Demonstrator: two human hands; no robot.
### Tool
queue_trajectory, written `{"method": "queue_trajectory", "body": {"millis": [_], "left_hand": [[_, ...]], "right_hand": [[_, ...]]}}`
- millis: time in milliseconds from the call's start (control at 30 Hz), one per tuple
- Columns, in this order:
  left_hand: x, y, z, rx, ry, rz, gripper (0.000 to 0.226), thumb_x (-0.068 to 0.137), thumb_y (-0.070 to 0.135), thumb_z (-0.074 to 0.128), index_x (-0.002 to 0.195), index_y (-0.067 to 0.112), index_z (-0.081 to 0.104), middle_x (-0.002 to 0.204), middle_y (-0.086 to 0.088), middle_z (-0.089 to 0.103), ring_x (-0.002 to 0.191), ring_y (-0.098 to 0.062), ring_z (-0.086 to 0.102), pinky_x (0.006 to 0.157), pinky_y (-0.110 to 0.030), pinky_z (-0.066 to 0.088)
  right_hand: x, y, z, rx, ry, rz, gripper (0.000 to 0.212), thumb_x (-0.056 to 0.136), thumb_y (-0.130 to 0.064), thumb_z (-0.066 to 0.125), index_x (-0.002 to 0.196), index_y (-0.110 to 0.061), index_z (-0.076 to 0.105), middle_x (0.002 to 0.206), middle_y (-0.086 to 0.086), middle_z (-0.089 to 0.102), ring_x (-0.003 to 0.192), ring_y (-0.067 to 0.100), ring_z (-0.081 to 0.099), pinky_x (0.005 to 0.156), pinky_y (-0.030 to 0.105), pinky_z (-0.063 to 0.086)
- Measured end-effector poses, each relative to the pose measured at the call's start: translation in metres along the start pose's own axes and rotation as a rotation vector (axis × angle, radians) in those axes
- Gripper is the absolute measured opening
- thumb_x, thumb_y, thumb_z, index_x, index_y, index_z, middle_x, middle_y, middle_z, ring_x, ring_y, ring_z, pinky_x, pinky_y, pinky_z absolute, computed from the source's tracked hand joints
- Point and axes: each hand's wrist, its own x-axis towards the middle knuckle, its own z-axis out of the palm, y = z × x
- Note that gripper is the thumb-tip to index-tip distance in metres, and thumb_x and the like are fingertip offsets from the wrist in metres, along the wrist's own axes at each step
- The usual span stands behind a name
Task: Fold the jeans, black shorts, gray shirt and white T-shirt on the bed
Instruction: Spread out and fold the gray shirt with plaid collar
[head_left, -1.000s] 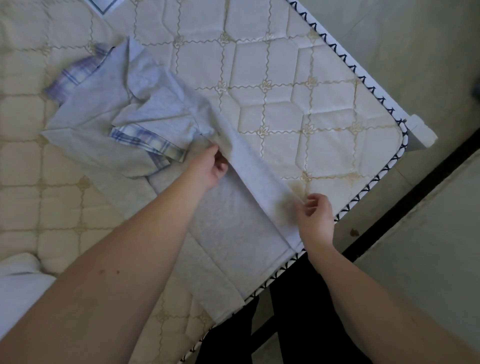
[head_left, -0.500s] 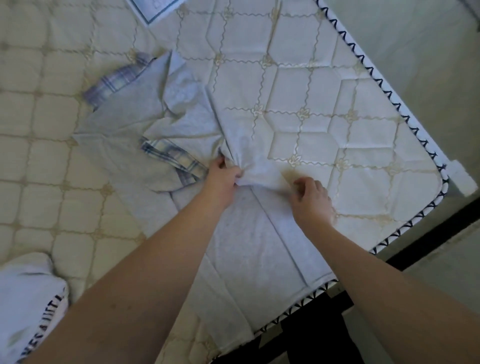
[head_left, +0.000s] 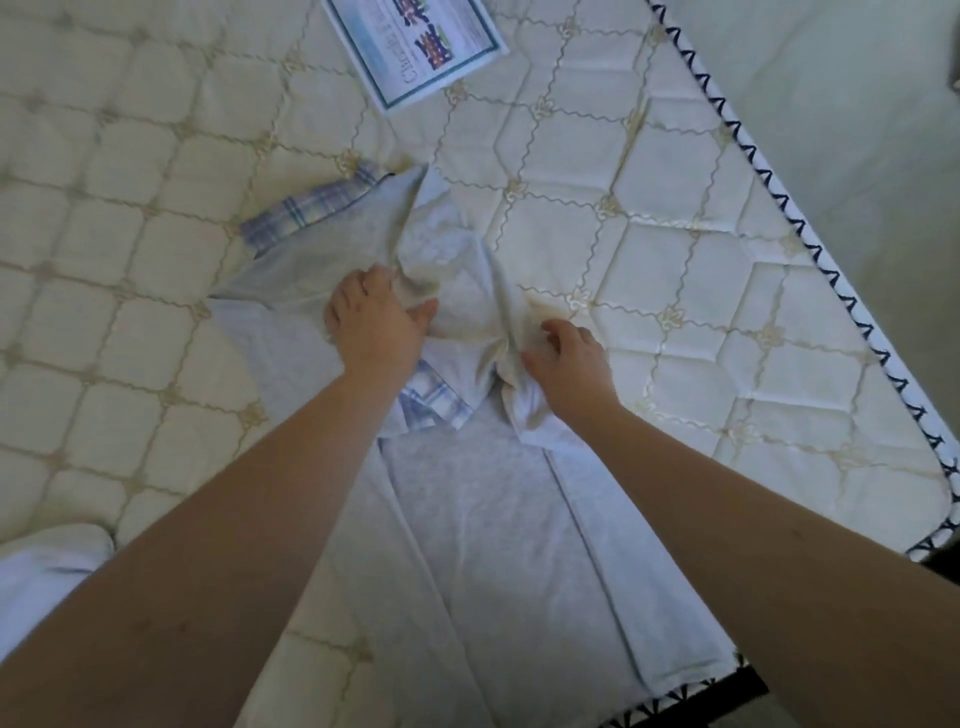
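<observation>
The gray shirt with plaid-lined collar and cuffs lies lengthwise on the quilted mattress, its lower part flat toward the near edge, its upper part bunched. My left hand grips a bunch of the shirt's fabric near the collar area. My right hand pinches a fold of the shirt's right side, beside the left hand. A white garment, likely the white T-shirt, lies at the lower left, partly cut off. Jeans and black shorts are out of view.
A printed label is sewn on the mattress at the top. The mattress edge with dark zigzag piping runs diagonally on the right, with the floor beyond it.
Both hands have moved up the shirt toward the collar, carrying the right side fold inward. The view has shifted further over the mattress, bringing the label into sight.
</observation>
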Motion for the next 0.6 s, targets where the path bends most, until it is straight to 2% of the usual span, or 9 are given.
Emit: {"method": "queue_trajectory", "body": {"millis": [67,100,200,267,333,467,600], "left_hand": [[0.019,-0.006,-0.006,0.125,-0.247,-0.079,0.067,0.085,0.061,0.058,0.132,0.013,0.053,0.134,-0.016,0.048,0.127,-0.035,0.044,0.107,-0.046,0.031],[0.024,-0.009,-0.007,0.161,-0.3,-0.077,0.062,0.087,0.059,0.057,0.129,0.014,0.056,0.131,-0.016,0.051,0.124,-0.036,0.047,0.105,-0.046,0.034],[0.028,-0.011,-0.015,-0.013,-0.236,0.061,0.042,0.093,0.048,0.053,0.113,0.012,0.062,0.107,-0.013,0.062,0.106,-0.033,0.059,0.084,-0.038,0.044],[0.025,-0.013,-0.025,-0.168,-0.192,0.13,0.039,0.094,0.045,0.054,0.113,0.011,0.057,0.096,-0.011,0.063,0.096,-0.032,0.06,0.072,-0.033,0.038],[0.026,-0.02,-0.036,-0.245,-0.154,0.175,0.042,0.093,0.046,0.057,0.115,0.011,0.056,0.1,-0.012,0.065,0.095,-0.033,0.06,0.071,-0.032,0.036],[0.041,-0.041,-0.051,-0.325,-0.163,0.15,0.048,0.089,0.046,0.065,0.121,0.012,0.058,0.11,-0.008,0.065,0.095,-0.024,0.058,0.074,-0.028,0.037],[0.05,-0.052,-0.041,-0.242,-0.323,0.108,0.053,0.089,0.037,0.068,0.132,0.009,0.055,0.125,-0.015,0.061,0.108,-0.032,0.059,0.084,-0.034,0.045]], "right_hand": [[0.012,-0.003,0.002,0.005,-0.039,0.027,0.049,0.091,-0.041,0.057,0.135,-0.021,0.05,0.131,0.008,0.051,0.123,0.029,0.046,0.106,0.046,0.036],[0.018,-0.004,0.002,0.003,-0.048,0.046,0.049,0.09,-0.042,0.058,0.133,-0.022,0.051,0.13,0.008,0.052,0.122,0.03,0.047,0.105,0.047,0.037],[0.029,-0.006,0.002,0.003,-0.047,0.102,0.048,0.087,-0.044,0.062,0.129,-0.024,0.053,0.129,0.005,0.054,0.121,0.029,0.049,0.105,0.047,0.037],[0.034,-0.008,0.003,-0.004,-0.046,0.13,0.047,0.085,-0.045,0.065,0.126,-0.026,0.053,0.128,0.003,0.053,0.121,0.029,0.048,0.105,0.046,0.037],[0.037,-0.009,0.003,0.006,-0.035,0.155,0.044,0.083,-0.046,0.066,0.122,-0.028,0.054,0.127,0.002,0.053,0.12,0.028,0.047,0.104,0.046,0.037],[0.042,-0.011,0.004,0.011,-0.022,0.181,0.033,0.082,-0.049,0.068,0.105,-0.034,0.05,0.121,0.0,0.055,0.115,0.027,0.05,0.102,0.048,0.04],[0.043,-0.014,0.004,-0.022,-0.013,0.2,0.033,0.081,-0.051,0.069,0.098,-0.035,0.046,0.119,0.0,0.054,0.111,0.027,0.053,0.099,0.048,0.043]]}}
